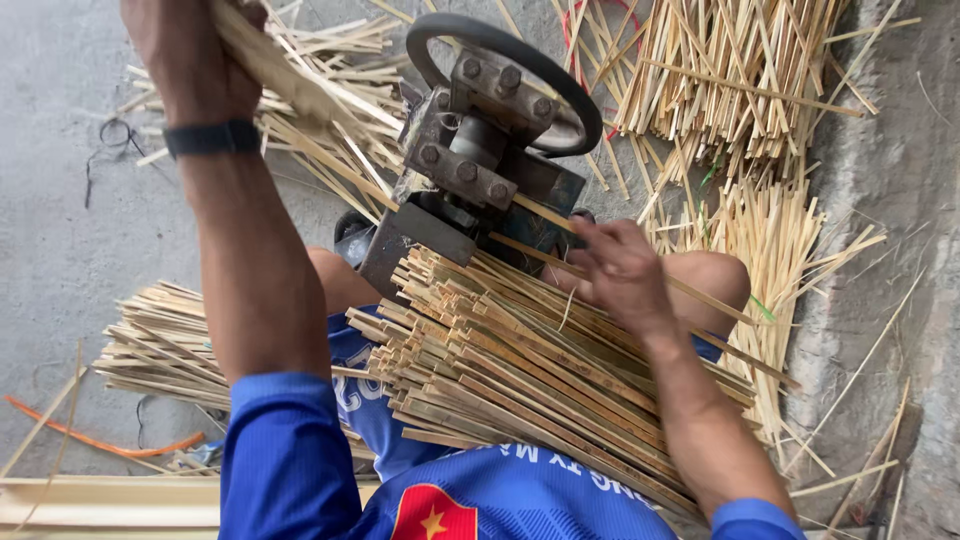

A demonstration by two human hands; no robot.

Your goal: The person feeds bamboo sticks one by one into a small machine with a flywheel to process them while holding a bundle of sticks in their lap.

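Note:
My left hand [190,55] is raised at the top left, closed around a flat bamboo strip [275,70] that slants down toward a small metal machine [470,165] with a black wheel [500,50]. My right hand [620,270] rests on a thick bundle of bamboo slats [520,370] lying across my lap, its fingers pinching one thin slat [530,245] next to the machine. A black band sits on my left wrist.
Piles of thin bamboo sticks lie on the concrete floor: at the top right [730,70], the right [770,240], the left [160,345] and behind the machine [330,120]. An orange strip [100,440] and a black cord [115,135] lie at the left.

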